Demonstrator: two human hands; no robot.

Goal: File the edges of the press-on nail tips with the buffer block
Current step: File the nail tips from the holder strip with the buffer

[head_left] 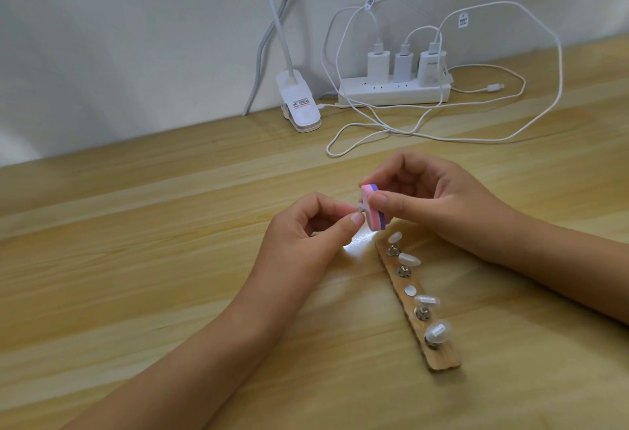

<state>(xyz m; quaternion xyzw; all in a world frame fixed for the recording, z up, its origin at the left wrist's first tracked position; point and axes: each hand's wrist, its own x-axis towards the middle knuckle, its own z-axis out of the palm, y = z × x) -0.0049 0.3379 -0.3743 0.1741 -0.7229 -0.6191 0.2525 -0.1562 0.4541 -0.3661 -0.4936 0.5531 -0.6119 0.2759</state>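
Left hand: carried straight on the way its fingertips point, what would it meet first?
The pink, white and purple buffer block gripped by the right hand; the small pale nail tip the left hand pinches seems already against it.

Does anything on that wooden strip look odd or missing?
Yes: the middle spot on the wooden strip shows only a bare silver disc, while four pearly white nail tips fill the others. The left hand pinches a small white piece, probably the missing one.
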